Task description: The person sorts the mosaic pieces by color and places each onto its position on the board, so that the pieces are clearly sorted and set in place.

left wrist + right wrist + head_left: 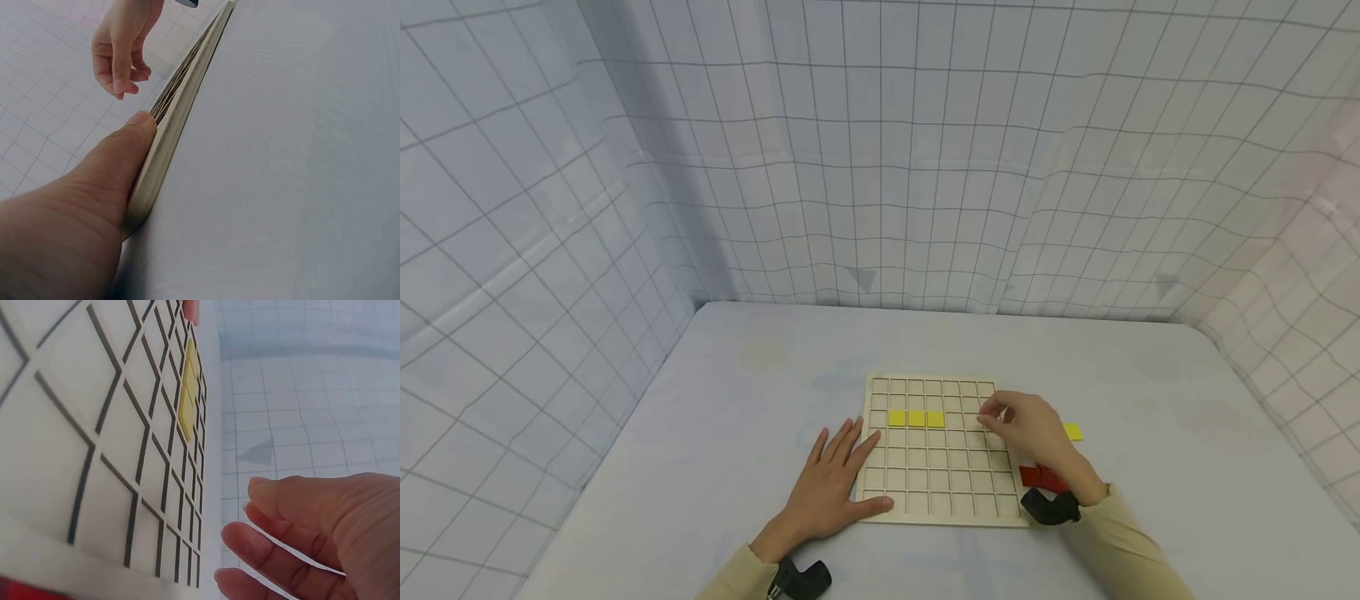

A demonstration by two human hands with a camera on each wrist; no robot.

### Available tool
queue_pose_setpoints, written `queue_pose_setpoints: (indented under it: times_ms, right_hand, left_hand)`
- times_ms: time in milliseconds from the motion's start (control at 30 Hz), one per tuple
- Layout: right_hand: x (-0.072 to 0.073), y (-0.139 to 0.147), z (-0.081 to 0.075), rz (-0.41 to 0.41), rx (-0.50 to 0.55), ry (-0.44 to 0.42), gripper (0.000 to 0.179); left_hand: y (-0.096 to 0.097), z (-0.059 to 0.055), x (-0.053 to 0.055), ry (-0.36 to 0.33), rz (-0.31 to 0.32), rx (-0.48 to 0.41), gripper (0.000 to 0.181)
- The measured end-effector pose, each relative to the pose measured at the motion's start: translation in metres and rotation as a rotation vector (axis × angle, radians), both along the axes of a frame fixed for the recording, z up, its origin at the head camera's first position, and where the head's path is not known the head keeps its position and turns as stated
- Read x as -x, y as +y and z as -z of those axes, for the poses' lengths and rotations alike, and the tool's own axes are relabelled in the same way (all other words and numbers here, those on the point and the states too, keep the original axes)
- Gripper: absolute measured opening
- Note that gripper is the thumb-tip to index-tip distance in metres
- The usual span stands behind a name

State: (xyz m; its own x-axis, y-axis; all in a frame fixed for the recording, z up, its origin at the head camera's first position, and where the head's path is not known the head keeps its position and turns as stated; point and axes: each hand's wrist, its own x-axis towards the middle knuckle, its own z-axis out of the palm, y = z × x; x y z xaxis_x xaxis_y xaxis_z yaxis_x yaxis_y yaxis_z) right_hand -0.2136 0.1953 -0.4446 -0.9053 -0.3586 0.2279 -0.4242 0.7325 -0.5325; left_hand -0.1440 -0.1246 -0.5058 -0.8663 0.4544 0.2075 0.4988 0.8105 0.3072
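A pale square grid board [917, 480] lies on the white-covered table. Three yellow square tiles [917, 418] sit side by side in one row of its cells, toward the left. With fingers spread, my left hand [829, 490] rests along the board's left edge, its thumb at the near left corner; the left wrist view shows that thumb [119, 150] against the rim. My right hand [1032, 425] hovers over the right side of the board, fingers loosely bent. Nothing shows between its thumb and fingers [281, 537] in the right wrist view.
Red tiles [1047, 478] lie just right of the board, partly hidden by my right wrist. Farther right, a yellow piece [1073, 432] pokes out behind the right hand. Grid-patterned white cloth [880, 183] hangs behind the table and along both sides.
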Motion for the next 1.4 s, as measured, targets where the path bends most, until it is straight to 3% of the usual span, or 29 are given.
queue_pose_setpoints:
  times_ms: [233, 500, 1067, 1400]
  right_hand:
    - [-0.007, 0.026, -0.009, 0.000, -0.019, -0.018, 0.009]
    - [-0.012, 0.051, -0.009, -0.035, -0.035, -0.116, 0.019]
    - [-0.011, 0.074, 0.001, 0.109, -0.094, -0.277, 0.015]
    - [-0.009, 0.079, 0.006, 0.123, -0.117, -0.296, 0.018]
  left_hand:
    - [0.001, 0.000, 0.000, 0.000, 0.002, -0.001, 0.090]
    - [0.001, -0.001, 0.000, 0.005, 0.001, -0.010, 0.089]
    - [0.001, -0.003, -0.001, -0.014, -0.004, -0.007, 0.090]
    - [0.001, -0.003, -0.001, -0.011, 0.004, -0.012, 0.089]
